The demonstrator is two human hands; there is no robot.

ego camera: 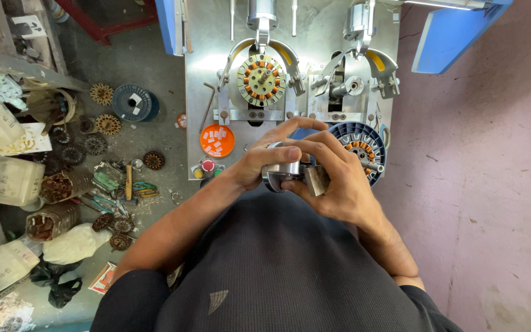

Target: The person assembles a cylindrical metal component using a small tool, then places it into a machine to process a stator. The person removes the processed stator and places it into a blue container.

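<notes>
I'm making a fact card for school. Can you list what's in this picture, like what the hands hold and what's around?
Left hand: grips a shiny metal part
Right hand: holds the same part from the other side
Machine: grey, with a round stator clamped in it
Orange dish: holds small white pieces
Floor, left: more round stators, a wire spool

Place: a motor-winding workshop.
Evidence: a wound stator (261, 79) is clamped in a winding machine (290, 67); stator cores (107, 125) and a wire spool (133, 102) are scattered on the floor (149, 67).
</notes>
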